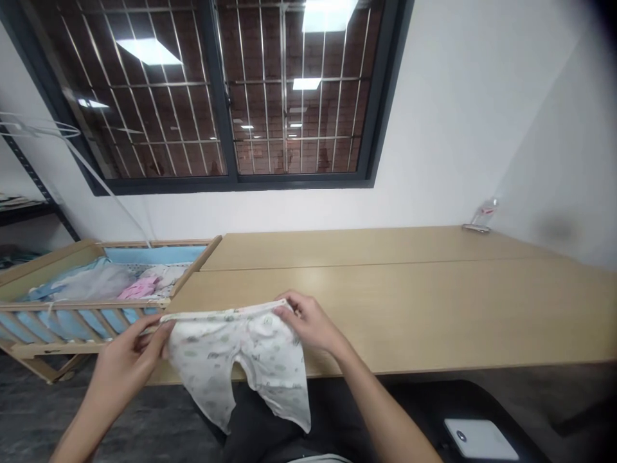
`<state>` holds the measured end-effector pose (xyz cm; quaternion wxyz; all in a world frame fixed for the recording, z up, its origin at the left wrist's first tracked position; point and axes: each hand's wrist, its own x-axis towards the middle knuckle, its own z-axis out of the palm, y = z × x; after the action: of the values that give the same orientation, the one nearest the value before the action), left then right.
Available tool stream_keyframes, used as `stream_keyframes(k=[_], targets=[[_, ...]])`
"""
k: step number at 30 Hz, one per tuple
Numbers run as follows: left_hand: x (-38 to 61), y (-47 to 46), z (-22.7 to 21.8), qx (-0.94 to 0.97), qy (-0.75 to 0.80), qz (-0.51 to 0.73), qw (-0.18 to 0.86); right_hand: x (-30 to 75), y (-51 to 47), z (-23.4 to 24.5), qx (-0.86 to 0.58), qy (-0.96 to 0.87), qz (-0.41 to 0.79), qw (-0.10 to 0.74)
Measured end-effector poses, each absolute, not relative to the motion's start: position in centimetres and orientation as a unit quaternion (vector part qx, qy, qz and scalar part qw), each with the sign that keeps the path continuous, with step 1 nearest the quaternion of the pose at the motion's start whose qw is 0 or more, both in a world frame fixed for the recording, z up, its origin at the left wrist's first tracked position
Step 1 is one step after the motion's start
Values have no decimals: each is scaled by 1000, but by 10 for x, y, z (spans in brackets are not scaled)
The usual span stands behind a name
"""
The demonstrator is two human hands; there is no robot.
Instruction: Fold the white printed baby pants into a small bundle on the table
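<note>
Gripping the baby pants by the waistband, my left hand and right hand pinch each end. The legs dangle past the table edge.

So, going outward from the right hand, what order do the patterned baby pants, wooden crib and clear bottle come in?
1. Patterned baby pants, held by the waistband in the right hand.
2. Wooden crib, off to the left.
3. Clear bottle, far right, at the table back edge.

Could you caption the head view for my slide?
Left hand and right hand hold baby pants by the waistband over a table.
</note>
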<state>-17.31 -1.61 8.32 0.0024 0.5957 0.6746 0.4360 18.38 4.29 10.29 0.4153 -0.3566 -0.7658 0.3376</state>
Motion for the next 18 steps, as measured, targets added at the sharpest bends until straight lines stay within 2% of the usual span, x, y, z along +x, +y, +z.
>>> stream_keyframes(k=[4,9,13,18], targets=[[-126,55,100,620,614,479,93,208,101,116,-409,-777,226,422],[-75,148,81,676,657,312,113,233,184,93,-489,-789,121,353],[-42,194,48,686,678,236,115,241,223,54,-581,-769,114,241],[-22,215,13,693,694,168,101,243,234,15,-620,-749,111,205]])
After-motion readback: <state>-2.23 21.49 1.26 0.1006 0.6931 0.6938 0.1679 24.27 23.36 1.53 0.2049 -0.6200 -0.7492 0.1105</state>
